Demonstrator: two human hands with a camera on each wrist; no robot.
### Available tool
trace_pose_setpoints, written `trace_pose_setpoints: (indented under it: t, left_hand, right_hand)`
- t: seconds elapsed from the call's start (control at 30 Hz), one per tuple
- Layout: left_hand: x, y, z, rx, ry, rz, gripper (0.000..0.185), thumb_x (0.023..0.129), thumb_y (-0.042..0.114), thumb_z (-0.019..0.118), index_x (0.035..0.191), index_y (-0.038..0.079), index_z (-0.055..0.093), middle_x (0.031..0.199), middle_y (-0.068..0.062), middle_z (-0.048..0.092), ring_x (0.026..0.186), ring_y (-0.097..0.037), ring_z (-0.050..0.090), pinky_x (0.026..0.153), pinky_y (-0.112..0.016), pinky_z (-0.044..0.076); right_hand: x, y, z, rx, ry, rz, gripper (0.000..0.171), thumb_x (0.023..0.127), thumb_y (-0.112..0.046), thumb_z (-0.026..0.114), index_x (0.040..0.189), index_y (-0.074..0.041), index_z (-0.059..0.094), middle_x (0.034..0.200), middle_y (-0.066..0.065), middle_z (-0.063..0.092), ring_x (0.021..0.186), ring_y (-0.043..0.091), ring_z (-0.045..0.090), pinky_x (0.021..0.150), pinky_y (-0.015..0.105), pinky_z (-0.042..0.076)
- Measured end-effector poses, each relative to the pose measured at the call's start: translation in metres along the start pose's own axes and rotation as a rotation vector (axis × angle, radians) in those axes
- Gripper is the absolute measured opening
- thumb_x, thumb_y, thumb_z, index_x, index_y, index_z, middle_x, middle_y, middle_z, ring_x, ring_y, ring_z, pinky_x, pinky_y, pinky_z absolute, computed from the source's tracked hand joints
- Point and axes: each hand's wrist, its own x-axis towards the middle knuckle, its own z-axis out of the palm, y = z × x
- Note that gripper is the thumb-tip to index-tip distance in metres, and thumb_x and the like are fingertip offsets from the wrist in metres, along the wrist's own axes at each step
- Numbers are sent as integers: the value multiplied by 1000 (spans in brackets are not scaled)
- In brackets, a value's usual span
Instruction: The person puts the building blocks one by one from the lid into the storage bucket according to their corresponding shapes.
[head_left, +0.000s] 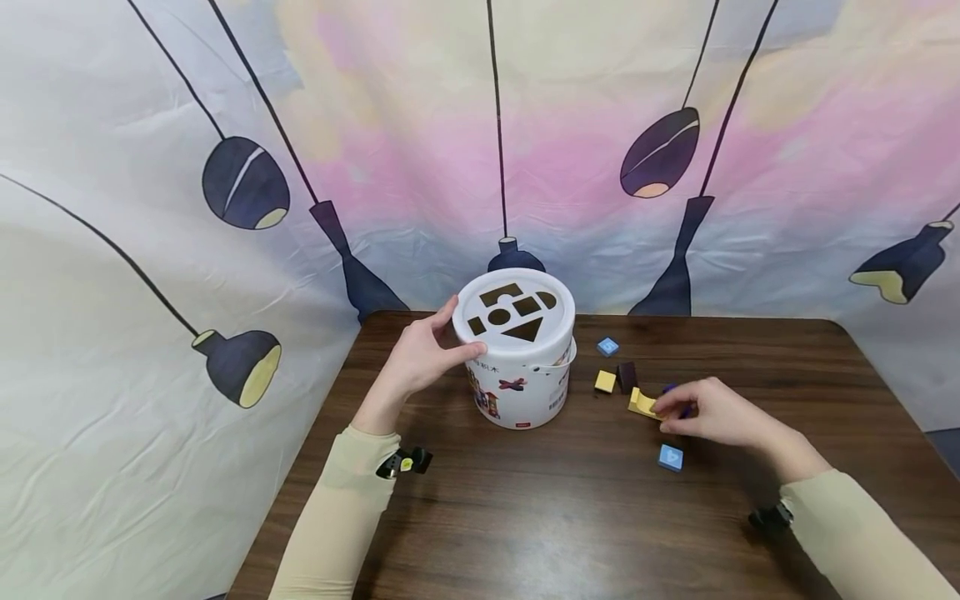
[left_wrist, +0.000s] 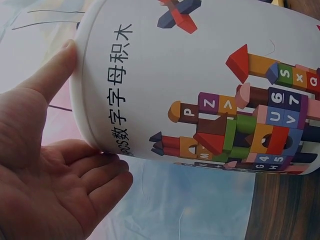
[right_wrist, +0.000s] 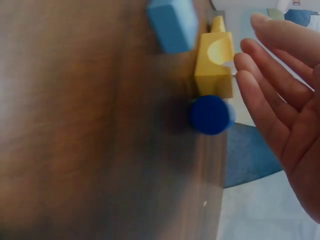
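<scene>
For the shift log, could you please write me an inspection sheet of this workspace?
Surface: dark wood-grain table, bare toward the person.
Job's things: white bucket upright, shape-cut lid on; yellow arch block and dark blue cylinder lie by the right fingers.
Clutter: two light blue blocks, yellow cube, dark purple block, all apart.
Hands: left hand rests on the bucket's rim, fingers relaxed; right hand reaches for the arch block, grasp unclear.
Cables: nothing seen.
Surroundings: lamp-print backdrop behind and left.
</scene>
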Motion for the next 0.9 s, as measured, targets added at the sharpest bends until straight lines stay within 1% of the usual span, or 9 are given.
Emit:
trace_pose_setpoints:
  t: [0.1,0.17,0.3,0.43,0.67,0.8,0.9]
  left_hand:
    - [-1,0,0,4,4,0,104,86,53,89,167,15,36,167,-8,42,149,-21,46,118,-46,43]
    - [-1,1,0,2,4,4,104,86,53,89,167,15,36,167,-8,42,150,-21,46,118,-46,43]
    - [-1,1,0,1,7,8,103,86,52,89,167,14,37,166,-7,42,149,-21,46,119,-46,43]
    - [-1,0,0,-5,6,6,102,87,51,89,167,14,37,167,-7,42,150,-20,45,119,-45,42]
    - [-1,1,1,-2,3,5,103,86,52,89,167,14,36,167,-8,42,150,-21,45,119,-45,42]
    - [-1,1,0,6,5,6,102,87,52,88,167,14,36,167,-8,42,150,-20,45,119,-44,42]
    - [-1,0,0,7,5,3,102,87,51,88,167,15,36,167,-7,42,150,-20,45,119,-45,42]
  right_hand:
    - [-12,4,4,-1,-29,14,26,92,-16,87,115,-6,81,105,2,80,84,3,69,71,28,60]
    - [-19,5,6,-3,-28,23,29,91,-18,88,116,-6,81,107,2,80,85,3,69,70,28,60]
    - [-27,4,11,-4,-36,46,34,89,-23,90,118,-8,81,110,0,78,88,4,68,70,27,60]
    - [-29,2,15,4,-65,69,36,88,-25,91,119,-9,81,110,-3,77,89,6,68,71,27,59]
    - [-29,2,22,40,-96,57,36,89,-24,90,119,-6,81,102,-8,74,87,5,66,70,26,57]
    - [-30,2,24,26,-100,53,38,89,-28,91,119,-7,81,99,-11,72,85,3,64,69,26,56]
    - [-29,2,25,7,-103,52,39,88,-29,91,119,-7,81,100,-11,71,84,3,64,69,26,56]
